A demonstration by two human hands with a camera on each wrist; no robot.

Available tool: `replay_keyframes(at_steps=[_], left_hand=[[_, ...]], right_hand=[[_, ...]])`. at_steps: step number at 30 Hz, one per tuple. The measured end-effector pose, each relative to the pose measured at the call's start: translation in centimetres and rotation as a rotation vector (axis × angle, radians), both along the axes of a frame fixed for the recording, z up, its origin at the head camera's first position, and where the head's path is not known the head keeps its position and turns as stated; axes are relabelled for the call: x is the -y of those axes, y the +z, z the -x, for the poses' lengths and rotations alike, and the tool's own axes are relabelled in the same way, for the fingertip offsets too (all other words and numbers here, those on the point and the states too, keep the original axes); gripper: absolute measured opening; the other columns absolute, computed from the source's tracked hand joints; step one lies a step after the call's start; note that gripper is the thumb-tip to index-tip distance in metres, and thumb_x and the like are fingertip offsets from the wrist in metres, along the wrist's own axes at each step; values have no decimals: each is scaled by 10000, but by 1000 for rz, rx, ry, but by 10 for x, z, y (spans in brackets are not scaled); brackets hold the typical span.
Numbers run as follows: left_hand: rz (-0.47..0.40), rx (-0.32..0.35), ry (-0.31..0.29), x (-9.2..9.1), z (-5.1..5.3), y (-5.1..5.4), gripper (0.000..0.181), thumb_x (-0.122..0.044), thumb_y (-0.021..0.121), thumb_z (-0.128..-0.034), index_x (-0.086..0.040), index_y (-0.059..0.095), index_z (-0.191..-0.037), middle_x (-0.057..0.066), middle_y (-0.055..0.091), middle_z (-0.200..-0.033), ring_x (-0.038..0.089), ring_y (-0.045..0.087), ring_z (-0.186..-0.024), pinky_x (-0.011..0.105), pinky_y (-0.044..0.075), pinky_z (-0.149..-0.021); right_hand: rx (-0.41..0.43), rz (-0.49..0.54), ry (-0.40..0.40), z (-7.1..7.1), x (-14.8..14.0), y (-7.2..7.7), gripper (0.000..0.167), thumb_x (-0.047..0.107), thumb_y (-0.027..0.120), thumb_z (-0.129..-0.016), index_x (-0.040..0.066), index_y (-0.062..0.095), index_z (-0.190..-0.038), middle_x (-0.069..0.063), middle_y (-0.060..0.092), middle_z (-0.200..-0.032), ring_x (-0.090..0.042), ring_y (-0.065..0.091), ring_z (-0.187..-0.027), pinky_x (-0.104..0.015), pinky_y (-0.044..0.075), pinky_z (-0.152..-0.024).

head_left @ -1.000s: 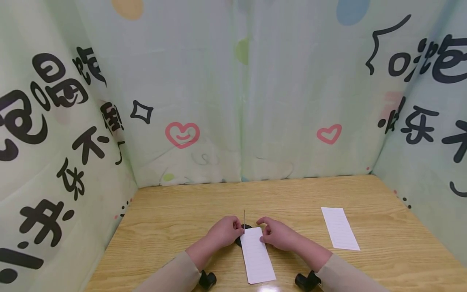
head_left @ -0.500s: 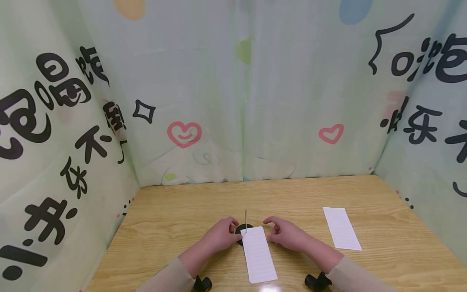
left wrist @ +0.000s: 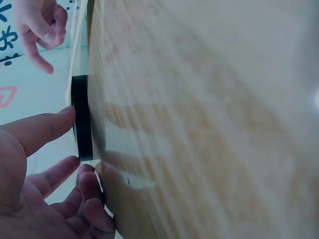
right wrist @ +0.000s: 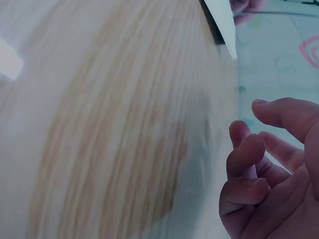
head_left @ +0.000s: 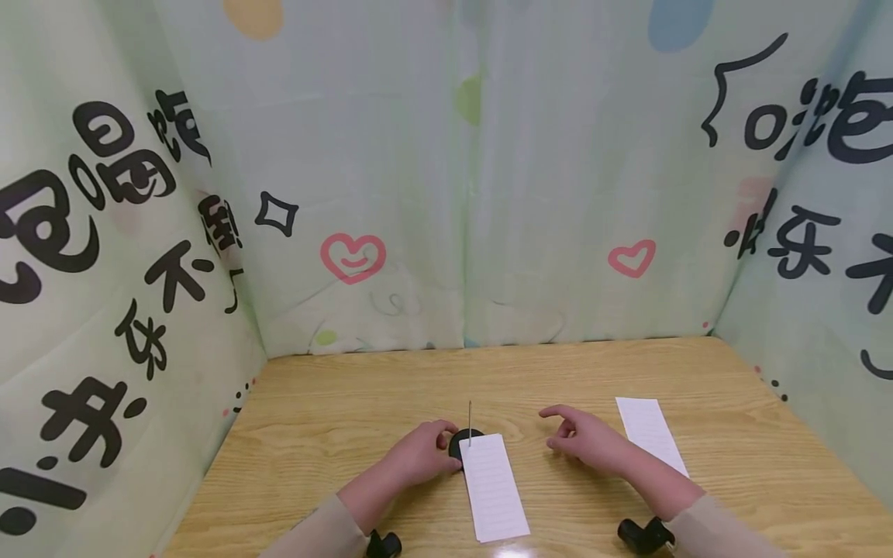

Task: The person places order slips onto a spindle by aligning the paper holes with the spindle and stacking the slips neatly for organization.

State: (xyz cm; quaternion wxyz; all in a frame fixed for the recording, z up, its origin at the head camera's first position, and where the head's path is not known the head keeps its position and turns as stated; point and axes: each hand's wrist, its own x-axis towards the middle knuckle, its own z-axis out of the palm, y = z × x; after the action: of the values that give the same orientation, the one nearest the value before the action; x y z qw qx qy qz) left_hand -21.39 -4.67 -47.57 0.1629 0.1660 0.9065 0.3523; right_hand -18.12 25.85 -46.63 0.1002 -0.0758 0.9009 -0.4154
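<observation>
A paper spike with a thin upright metal pin (head_left: pixel 470 418) and a round black base (head_left: pixel 456 445) stands on the table. White lined paper slips (head_left: pixel 495 488) lie over the base, with the pin rising at their top edge. My left hand (head_left: pixel 421 453) is at the base's left side, thumb and forefinger touching its rim; in the left wrist view the thumb meets the black base (left wrist: pixel 82 119). To the right, my right hand (head_left: pixel 589 440) hovers over the table with loosely bent fingers and holds nothing. Its forearm partly covers another paper slip (head_left: pixel 652 430).
The wooden table (head_left: pixel 349 395) is bounded by a printed curtain (head_left: pixel 418 170) at the back and both sides. A black wrist camera (head_left: pixel 642 535) sits below the right forearm, another wrist camera (head_left: pixel 384 544) below the left.
My right hand has let go of the slips at the spike and moved right, toward the other slip. My left fingers have shifted from the slip's corner and pin to the base's rim.
</observation>
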Motion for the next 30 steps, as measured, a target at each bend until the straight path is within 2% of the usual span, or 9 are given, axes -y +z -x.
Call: replay_keyframes(at_steps=[12, 18, 23, 30], left_hand=[[6, 4, -3, -1, 1, -1, 476, -201, 818, -818, -121, 615, -1241, 54, 523, -947, 239, 502, -852, 430, 426, -762], [9, -3, 4, -1, 1, -2, 473, -205, 818, -819, -127, 617, -1241, 52, 531, -951, 240, 507, -859, 439, 435, -780], [6, -1, 5, -1, 1, -2, 473, -202, 820, -817, -126, 620, -1240, 53, 534, -954, 241, 509, -861, 440, 436, -781], [8, -4, -3, -1, 1, -2, 474, -199, 818, -819, -121, 619, -1242, 53, 530, -950, 238, 506, -855, 434, 432, -773]], right_hand=[[-36, 11, -59, -4, -44, 5, 514, 128, 678, -932, 7, 491, -1395, -75, 595, -820, -214, 516, -596, -288, 396, -517], [-67, -30, -118, 0, -68, 1, 492, 129, 674, -938, -5, 501, -1379, -78, 601, -844, -223, 524, -611, -299, 425, -555], [-61, -81, -174, 3, -87, -2, 500, 167, 664, -950, -25, 492, -1377, -85, 599, -897, -203, 538, -664, -307, 452, -585], [-83, -158, -231, 5, -113, -3, 518, 196, 677, -938, -67, 496, -1346, -74, 575, -889, -188, 509, -687, -286, 419, -578]])
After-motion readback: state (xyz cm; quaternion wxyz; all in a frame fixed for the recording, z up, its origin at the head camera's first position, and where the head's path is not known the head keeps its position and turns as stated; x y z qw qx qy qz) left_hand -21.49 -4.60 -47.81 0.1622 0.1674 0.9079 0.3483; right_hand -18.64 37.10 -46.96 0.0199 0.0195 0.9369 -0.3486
